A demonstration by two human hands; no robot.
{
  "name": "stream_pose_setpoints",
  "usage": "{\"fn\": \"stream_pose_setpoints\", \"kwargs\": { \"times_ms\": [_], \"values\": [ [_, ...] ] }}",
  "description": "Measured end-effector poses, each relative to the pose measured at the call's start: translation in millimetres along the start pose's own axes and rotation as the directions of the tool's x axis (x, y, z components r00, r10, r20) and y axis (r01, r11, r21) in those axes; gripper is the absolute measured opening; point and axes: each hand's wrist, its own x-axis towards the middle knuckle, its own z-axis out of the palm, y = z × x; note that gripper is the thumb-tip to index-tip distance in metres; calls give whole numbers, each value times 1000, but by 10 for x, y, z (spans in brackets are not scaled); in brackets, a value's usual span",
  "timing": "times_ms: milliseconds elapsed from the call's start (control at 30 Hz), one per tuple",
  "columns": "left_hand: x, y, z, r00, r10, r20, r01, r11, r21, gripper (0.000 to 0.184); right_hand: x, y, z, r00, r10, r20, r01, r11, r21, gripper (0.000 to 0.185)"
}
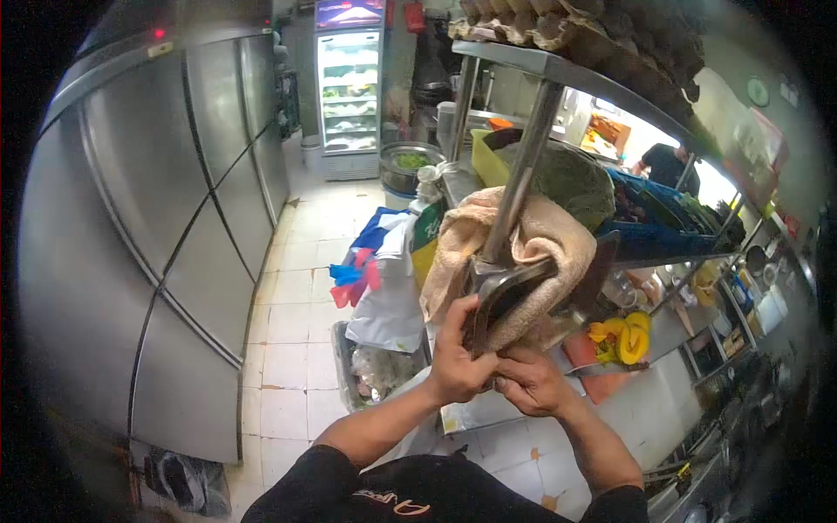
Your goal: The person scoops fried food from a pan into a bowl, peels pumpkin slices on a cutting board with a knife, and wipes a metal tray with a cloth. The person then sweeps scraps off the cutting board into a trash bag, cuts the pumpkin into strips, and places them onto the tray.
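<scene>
A beige towel (558, 235) drapes around a metal shelf post (523, 161), directly in front of me. Against it is a dark, flat object with a rounded rim (510, 296), whose kind I cannot make out. My left hand (460, 362) is closed on its lower left side, thumb pointing up. Just right of it, my right hand (534, 381) has its fingers curled at the towel's lower end, touching or nearly touching the left. What lies within the right fingers is hidden. Yellow squash pieces (635, 338) sit right of the hands, by a reddish cutting board (602, 383).
Egg trays (575, 35) are stacked on the shelf above. Steel cabinet doors (105, 227) line the left side of a tiled aisle (292, 331). Bags (388, 296) and a plastic bin (349, 366) stand beside the table. A lit fridge (349, 96) and another person (671, 166) are farther back.
</scene>
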Motion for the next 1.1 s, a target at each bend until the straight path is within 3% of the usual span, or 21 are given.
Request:
{"fn": "stream_pose_setpoints", "kwargs": {
  "times_ms": [33, 67, 167, 233, 267, 367, 400, 500, 533, 633, 667, 733, 800, 833, 867, 900, 933, 967, 1033, 1067, 1100],
  "values": [
    [10, -7, 2, 999, -9, -40, 4, 994, -107, 57, 28, -25, 29, 1000, -15, 17, 14, 999, 45, 33],
    [12, -13, -12, 999, -1, -44, -2, 997, -73, 58, 113, 7, -26, 987, -154, -39, 148, 979, -137, 34],
    [-12, 9, -10, 997, 15, -72, -17, 999, -31, 58, 193, 190, -242, 986, 131, -104, -167, 787, -594, 34],
    [-51, 100, 5, 994, 16, -105, -23, 998, -67, 59, -44, 810, -349, 931, 207, -300, -348, 747, -566, 34],
    [-102, 75, -41, 999, -46, -11, 46, 999, -8, 59, -49, 819, -371, 903, 255, -347, -406, 772, -489, 34],
    [-55, 80, -60, 990, 62, -123, -65, 998, -16, 59, 95, 272, -246, 829, 436, -352, -497, 862, -102, 34],
    [-46, 45, -130, 995, 56, -87, -57, 998, -13, 59, 77, 171, -124, 938, -35, -346, -158, 844, -512, 33],
    [-60, 90, -147, 999, 4, -48, -4, 1000, 4, 61, 107, 9, -61, 990, 63, -130, -98, 954, -284, 32],
    [-73, 63, -171, 1000, 25, -8, -24, 999, 38, 63, 32, 180, -99, 993, 82, -87, -111, 909, -401, 35],
    [-122, 52, -175, 998, 34, -52, -33, 999, 15, 62, 3, 365, -394, 892, 332, -306, -419, 862, -286, 42],
    [-119, 97, -190, 999, 40, -2, -40, 998, 42, 66, -3, 332, -400, 875, 286, -391, -410, 867, -284, 43],
    [-68, 171, -183, 999, -37, 1, 37, 990, -135, 69, 85, 252, -367, 811, 172, -558, -381, 880, -282, 45],
    [-24, 300, -148, 989, -143, 36, 147, 932, -332, 74, 146, 183, -435, 722, 243, -648, -425, 895, -138, 46],
    [-41, 296, -126, 991, -127, 43, 134, 946, -296, 73, 167, 129, -462, 674, 284, -682, -438, 897, -59, 46],
    [-67, 281, -91, 993, -109, 46, 118, 959, -259, 73, 170, 72, -519, 652, 455, -606, -409, 885, 223, 50],
    [-92, 259, -50, 994, -98, 46, 106, 969, -223, 72, 167, 119, -416, 698, 403, -592, -389, 907, 159, 50],
    [-107, 164, -8, 993, -116, 29, 119, 931, -344, 67, 139, 202, -209, 743, 354, -569, -368, 925, 95, 50],
    [-93, 163, -8, 995, -94, 22, 96, 958, -270, 65, 143, 222, -53, 785, 299, -542, -339, 940, 27, 50],
    [-64, 160, -24, 999, -54, 8, 54, 991, -121, 61, 241, -153, 72, 953, 8, -304, -89, 963, -255, 47],
    [-69, 141, -44, 994, -106, 6, 105, 978, -183, 57, 329, -306, 48, 942, -86, -325, -41, 930, -365, 39],
    [-88, 164, -62, 993, -116, 10, 116, 971, -210, 57, 307, -206, 7, 936, -74, -343, -82, 905, -418, 37]
  ]
}}
